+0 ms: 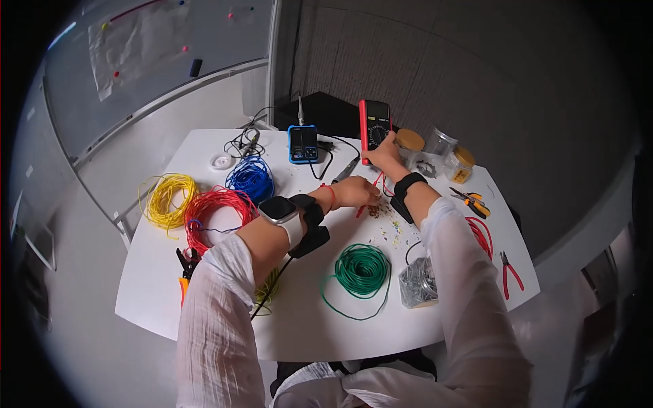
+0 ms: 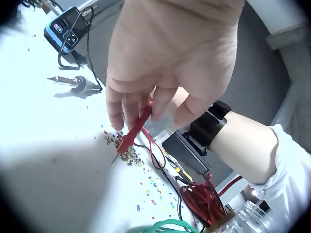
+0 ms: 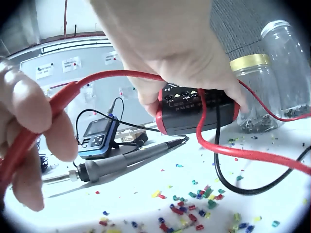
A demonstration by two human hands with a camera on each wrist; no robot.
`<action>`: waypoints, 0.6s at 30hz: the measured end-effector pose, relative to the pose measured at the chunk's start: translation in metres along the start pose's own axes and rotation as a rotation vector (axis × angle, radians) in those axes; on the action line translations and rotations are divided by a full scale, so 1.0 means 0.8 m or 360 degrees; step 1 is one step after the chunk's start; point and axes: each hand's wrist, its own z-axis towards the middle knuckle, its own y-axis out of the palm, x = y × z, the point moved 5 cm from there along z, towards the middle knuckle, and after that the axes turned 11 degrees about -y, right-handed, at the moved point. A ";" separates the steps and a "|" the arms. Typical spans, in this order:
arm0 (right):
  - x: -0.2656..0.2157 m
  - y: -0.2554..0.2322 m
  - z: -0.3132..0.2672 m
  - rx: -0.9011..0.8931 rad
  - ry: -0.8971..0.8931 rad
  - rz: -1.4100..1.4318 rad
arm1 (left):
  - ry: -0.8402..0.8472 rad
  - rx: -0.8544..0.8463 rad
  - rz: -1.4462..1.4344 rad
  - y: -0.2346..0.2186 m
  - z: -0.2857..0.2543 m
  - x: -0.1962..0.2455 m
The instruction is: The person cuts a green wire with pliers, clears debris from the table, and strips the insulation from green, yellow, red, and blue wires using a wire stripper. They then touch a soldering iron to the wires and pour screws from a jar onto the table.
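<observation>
On the counter [image 1: 149, 285], the red-edged multimeter [image 1: 376, 126] lies beyond and slightly right of the left hand [image 1: 355, 193], its long axis running away from the person; the right hand [image 1: 389, 155] is nearer to it, fingers gripping its lower end from both sides. The left fingers pinch the slim red probe [image 2: 135, 133], which slants down with its cable end towards the meter and its metal tip towards the person. That tip hangs beside the small coloured clippings [image 1: 374, 211]; whether it touches the surface I cannot tell.
</observation>
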 end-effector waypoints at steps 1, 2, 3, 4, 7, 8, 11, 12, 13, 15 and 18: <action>0.005 0.005 0.002 -0.0021 0.0037 -0.0048 | 0.0019 -0.0030 0.0065 -0.001 0.004 -0.002; 0.012 0.011 0.003 -0.0045 0.0072 -0.0096 | 0.0036 -0.0060 0.0128 0.000 0.007 -0.006; 0.015 0.015 0.005 -0.0002 0.0026 -0.0085 | 0.0033 -0.0055 0.0120 0.000 0.011 -0.010; 0.018 0.022 0.008 -0.0009 0.0022 -0.0088 | 0.0081 -0.0006 0.0115 -0.001 0.013 -0.012; 0.026 0.027 0.006 0.0031 0.0117 -0.0097 | 0.0119 -0.0014 0.0161 -0.002 0.016 -0.013; 0.023 0.025 0.005 -0.0009 0.0095 -0.0041 | 0.0111 -0.0061 0.0217 0.000 0.017 -0.014; 0.018 0.022 0.002 -0.0084 0.0109 -0.0031 | 0.0134 0.0000 0.0215 0.002 0.022 -0.020; 0.017 0.022 0.004 -0.0118 0.0124 -0.0076 | 0.0134 -0.0001 0.0222 0.001 0.021 -0.017; 0.016 0.021 0.005 -0.0115 0.0121 -0.0070 | 0.0147 -0.0016 0.0270 0.003 0.019 -0.014; 0.019 0.026 0.006 -0.0156 0.0129 -0.0086 | 0.0150 -0.0032 0.0316 0.002 0.012 -0.008; 0.020 0.028 0.005 -0.0151 0.0040 -0.0182 | 0.0060 -0.0046 0.0263 0.005 0.011 -0.013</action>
